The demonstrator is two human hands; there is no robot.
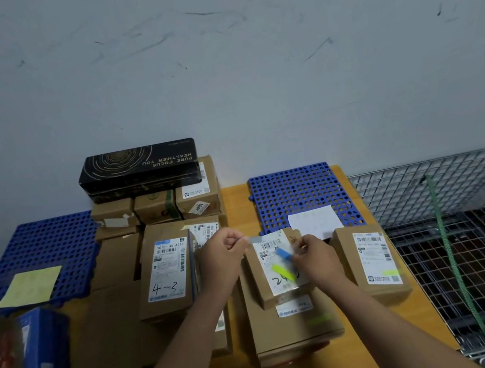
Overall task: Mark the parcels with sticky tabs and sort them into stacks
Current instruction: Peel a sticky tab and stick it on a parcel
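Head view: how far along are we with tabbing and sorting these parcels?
Done: the right parcel carries a green tab. In hand: the right hand pinches a blue tab over the centre parcel, which already has a yellow-green tab; the left hand pinches a pale strip at its top edge. Left: the 4-3 parcel and the boxes behind it show no tabs.

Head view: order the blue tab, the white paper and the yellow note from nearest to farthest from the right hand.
1. Blue tab, at the right hand's fingertips.
2. White paper, just behind it.
3. Yellow note, far left.
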